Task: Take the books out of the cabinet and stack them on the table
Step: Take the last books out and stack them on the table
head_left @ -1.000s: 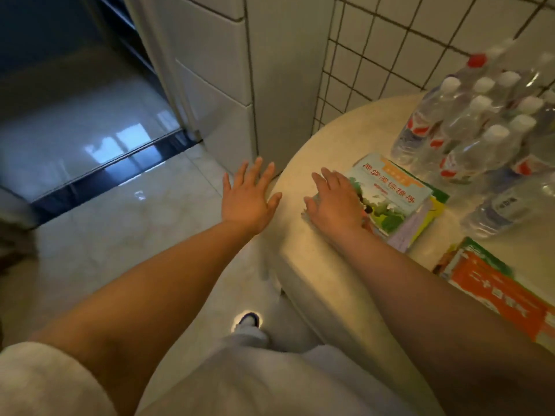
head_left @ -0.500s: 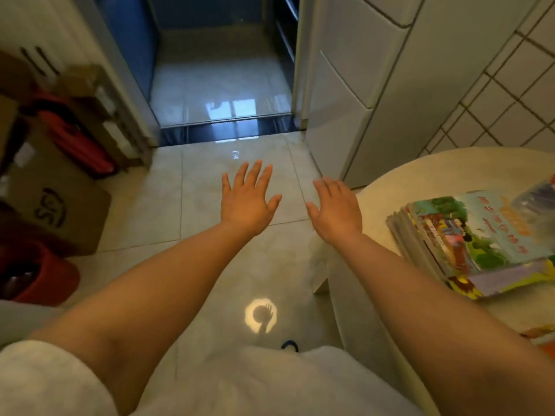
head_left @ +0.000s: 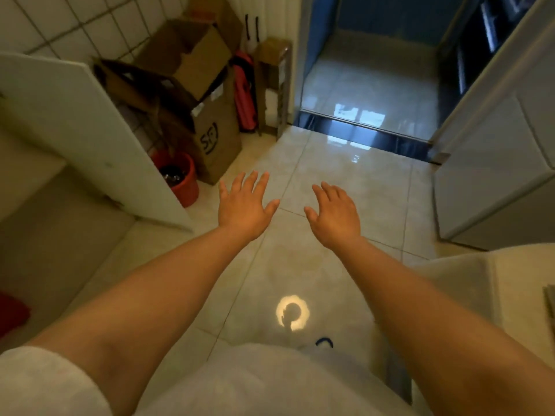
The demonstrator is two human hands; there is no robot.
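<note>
No books are clearly in view now — only a grey sliver at the right frame edge, on the pale round table (head_left: 492,283), which might be the stack's edge; I can't tell. The white cabinet door (head_left: 75,127) stands open at far left, and the cabinet interior behind it shows a pale shelf surface with no books that I can make out.

Landmark is the open cabinet door. Left hand (head_left: 243,205) is just right of its lower corner, palm down, fingers spread, holding nothing. Right hand (head_left: 335,216) is further right of the door, also flat, splayed and empty. Both hover over the glossy beige floor tiles (head_left: 330,163).

Key relation: the cabinet opening lies left of both hands, so the left hand is nearer — my read is that the next reach goes leftward and past the door's edge. Book axis is unknown until they show.

Versus a second ago: the right hand was pressing on a colourful book stack on the table beside the water bottles; the view has since swung left, off the table, and brown cardboard boxes (head_left: 192,73) and a red bucket (head_left: 184,181) beyond the door have come into view.
</note>
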